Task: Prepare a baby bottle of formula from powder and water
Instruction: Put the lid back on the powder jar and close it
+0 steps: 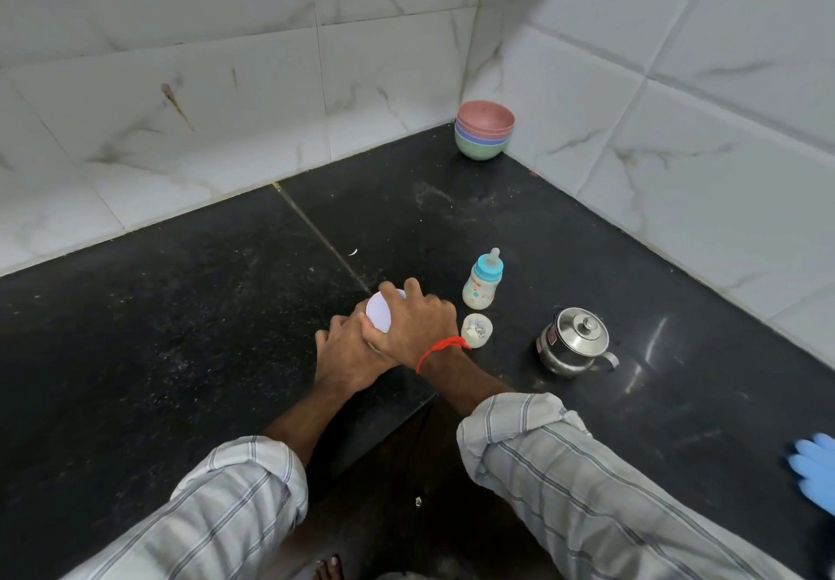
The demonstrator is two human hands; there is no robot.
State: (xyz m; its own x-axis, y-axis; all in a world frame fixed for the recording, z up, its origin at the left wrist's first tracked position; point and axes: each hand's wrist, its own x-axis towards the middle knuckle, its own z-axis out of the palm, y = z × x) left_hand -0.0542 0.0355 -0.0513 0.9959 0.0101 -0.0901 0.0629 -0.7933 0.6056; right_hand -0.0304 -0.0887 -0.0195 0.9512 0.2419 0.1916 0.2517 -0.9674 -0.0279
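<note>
Both hands grip a white tub (pixel 381 313) on the black counter (pixel 180 308): right hand (pixel 418 324) curled over its lid, left hand (pixel 347 351) around its side. The bottle (pixel 482 283) stands upright just beside them.

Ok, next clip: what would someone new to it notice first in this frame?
First, both hands meeting at the counter's front edge: the right hand grips a white-lidded container and the left hand holds it from the side. Just right of them stand the baby bottle with its blue collar and a steel pot. A stack of coloured bowls sits in the far tiled corner.
</note>
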